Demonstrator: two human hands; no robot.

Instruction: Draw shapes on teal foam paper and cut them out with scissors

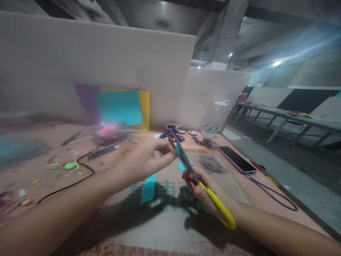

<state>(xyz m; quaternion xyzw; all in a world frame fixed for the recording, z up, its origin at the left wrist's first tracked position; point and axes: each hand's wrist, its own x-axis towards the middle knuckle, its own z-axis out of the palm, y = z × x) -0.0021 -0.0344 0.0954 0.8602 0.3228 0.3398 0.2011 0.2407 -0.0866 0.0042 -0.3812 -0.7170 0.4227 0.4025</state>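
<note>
My left hand pinches a small blue paper piece between thumb and forefinger. My right hand is wrapped round scissors with yellow handles. Their blades point up and away, slightly parted, with the paper piece at them. Beneath my hands, a blue paper strip lies on a pale sheet with green lettering. Another blue scrap rests on that sheet behind the scissors.
A phone with a purple strap lies right of grey cord bundles. A clear bottle stands at the back right. Coloured sheets lean on the white partition. Clay scraps and a black cable lie left.
</note>
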